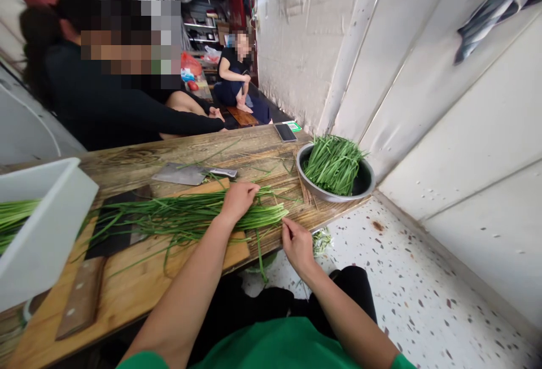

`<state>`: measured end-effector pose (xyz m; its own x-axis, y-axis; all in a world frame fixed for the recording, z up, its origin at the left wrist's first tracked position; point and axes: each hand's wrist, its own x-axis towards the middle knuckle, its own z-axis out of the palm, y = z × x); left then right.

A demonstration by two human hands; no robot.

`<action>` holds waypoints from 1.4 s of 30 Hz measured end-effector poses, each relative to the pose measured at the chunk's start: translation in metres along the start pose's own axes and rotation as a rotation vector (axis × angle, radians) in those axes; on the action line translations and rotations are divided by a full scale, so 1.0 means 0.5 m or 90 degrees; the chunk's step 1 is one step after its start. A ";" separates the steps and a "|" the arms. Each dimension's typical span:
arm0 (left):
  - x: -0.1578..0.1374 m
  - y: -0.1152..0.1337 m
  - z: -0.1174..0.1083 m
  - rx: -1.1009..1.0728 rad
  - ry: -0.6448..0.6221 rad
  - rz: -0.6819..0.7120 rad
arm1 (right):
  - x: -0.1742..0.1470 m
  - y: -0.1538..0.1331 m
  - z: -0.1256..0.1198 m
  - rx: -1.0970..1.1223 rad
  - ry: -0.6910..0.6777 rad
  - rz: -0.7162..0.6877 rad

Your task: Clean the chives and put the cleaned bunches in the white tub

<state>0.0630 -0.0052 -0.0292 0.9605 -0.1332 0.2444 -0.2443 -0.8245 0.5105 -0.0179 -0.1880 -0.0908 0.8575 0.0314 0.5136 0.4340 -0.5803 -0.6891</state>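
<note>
A long bunch of garlic chives lies across a wooden cutting board, its pale stem ends pointing right. My left hand is over the bunch near those ends, its fingers bent and closed on some chives. At the stem ends, my right hand is closed in a pinch at the tip of the chives; what lies between the fingertips is mostly hidden. A cleaver with a wooden handle rests on the board, its dark blade partly under the chives. Another cleaver lies beyond the board.
A metal bowl heaped with cut chives stands right, beside thin sticks. A phone lies at the table's far edge. A white bin holds chives at left. One person sits across the table, another farther back.
</note>
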 end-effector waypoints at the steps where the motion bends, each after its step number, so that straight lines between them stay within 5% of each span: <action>1: 0.001 -0.007 0.000 0.053 0.039 -0.017 | -0.001 0.001 0.001 -0.002 0.001 0.001; 7: -0.001 -0.019 0.007 0.226 0.100 -0.006 | -0.003 0.000 0.001 -0.007 0.002 0.004; 21: 0.004 0.008 0.022 0.303 0.065 0.081 | -0.001 0.001 0.000 -0.013 -0.026 0.023; 27: 0.010 0.022 0.022 0.264 0.016 0.187 | 0.002 0.002 -0.001 -0.012 -0.038 0.027; 42: 0.015 -0.005 0.041 0.305 0.031 0.026 | 0.006 0.003 0.000 -0.023 -0.050 0.029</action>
<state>0.0735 -0.0157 -0.0457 0.9413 -0.1544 0.3002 -0.1818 -0.9812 0.0652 -0.0146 -0.1886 -0.0903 0.8957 0.0680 0.4394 0.3855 -0.6113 -0.6911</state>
